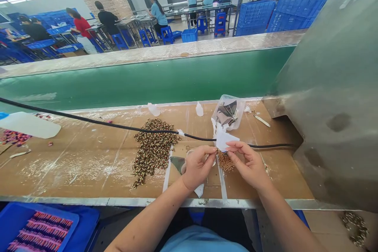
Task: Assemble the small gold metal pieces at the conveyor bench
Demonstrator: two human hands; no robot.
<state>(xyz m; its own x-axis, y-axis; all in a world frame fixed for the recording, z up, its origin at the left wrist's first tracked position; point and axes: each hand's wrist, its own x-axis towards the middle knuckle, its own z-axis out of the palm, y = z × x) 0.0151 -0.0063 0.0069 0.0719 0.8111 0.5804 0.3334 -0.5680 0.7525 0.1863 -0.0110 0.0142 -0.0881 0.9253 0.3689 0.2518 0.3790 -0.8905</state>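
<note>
My left hand [198,167] and my right hand [248,163] are raised just above a brown workbench [271,173], with their fingertips pinching close together. The small item between them is too small or hidden to name. A white paper slip [226,139] stands just above my fingertips, joined to a clear plastic bag [228,112] of dark pieces. Under my right fingers lies a small heap of brown beads [225,161]. A larger heap of gold-brown beads [153,151] lies to the left of my left hand.
A black cable [124,126] runs across the bench behind my hands, and small white bottles [199,109] stand beyond it. A green conveyor belt [147,80] lies behind the bench, and a grey metal hood [333,86] fills the right. A blue crate [39,230] sits low left; co-workers [108,19] sit far off.
</note>
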